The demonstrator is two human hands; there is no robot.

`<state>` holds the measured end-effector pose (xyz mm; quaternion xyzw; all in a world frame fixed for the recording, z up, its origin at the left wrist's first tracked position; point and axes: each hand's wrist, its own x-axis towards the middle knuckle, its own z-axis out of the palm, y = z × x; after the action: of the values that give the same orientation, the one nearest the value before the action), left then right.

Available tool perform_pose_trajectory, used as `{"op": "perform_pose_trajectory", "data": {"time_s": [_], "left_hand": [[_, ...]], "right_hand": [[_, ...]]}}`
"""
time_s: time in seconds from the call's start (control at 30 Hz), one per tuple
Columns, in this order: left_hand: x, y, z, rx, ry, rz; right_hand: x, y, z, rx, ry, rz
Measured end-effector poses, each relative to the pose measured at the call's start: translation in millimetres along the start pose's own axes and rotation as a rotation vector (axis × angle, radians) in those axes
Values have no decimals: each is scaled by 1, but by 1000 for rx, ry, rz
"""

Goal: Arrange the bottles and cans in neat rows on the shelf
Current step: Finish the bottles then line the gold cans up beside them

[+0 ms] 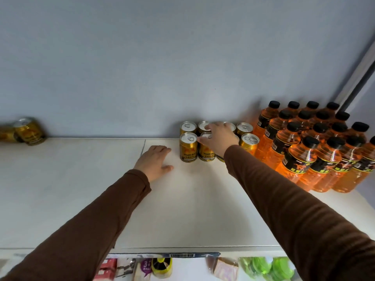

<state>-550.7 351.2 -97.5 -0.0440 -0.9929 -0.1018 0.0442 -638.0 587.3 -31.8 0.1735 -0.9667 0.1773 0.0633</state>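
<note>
Gold cans (pixel 188 147) are grouped in two rows against the back wall of the white shelf (pixel 192 209), just beside orange bottles (pixel 316 147) (black-capped). The right hand (pixel 219 136) is laid over the middle cans, fingers loosely curled on their tops. The left hand (pixel 155 162) is pressed flat, fingers together. Two more cans (pixel 28 131) are seen far left.
</note>
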Motion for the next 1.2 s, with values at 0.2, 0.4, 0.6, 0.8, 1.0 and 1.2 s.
{"op": "perform_pose_trajectory", "data": {"time_s": [0.2, 0.4, 0.6, 0.8, 1.0, 1.2], "left_hand": [[-64, -37, -30, 136, 45, -13], [-131, -100, -61, 159, 98, -98], [-192, -187, -86, 134, 153, -155], [-232, -271, -102, 70, 182, -131], [-251, -333, -111, 10, 198, -146], [-248, -385, -116, -22, 254, -234]], "right_hand": [[-22, -58, 20, 49, 127, -222], [-55, -139, 54, 26, 89, -363], [-74, -247, 95, 62, 64, -373], [-84, -350, 134, 72, 48, -348], [-74, -420, 157, 113, 34, -363], [-37, -470, 182, 158, 2, -425]]}}
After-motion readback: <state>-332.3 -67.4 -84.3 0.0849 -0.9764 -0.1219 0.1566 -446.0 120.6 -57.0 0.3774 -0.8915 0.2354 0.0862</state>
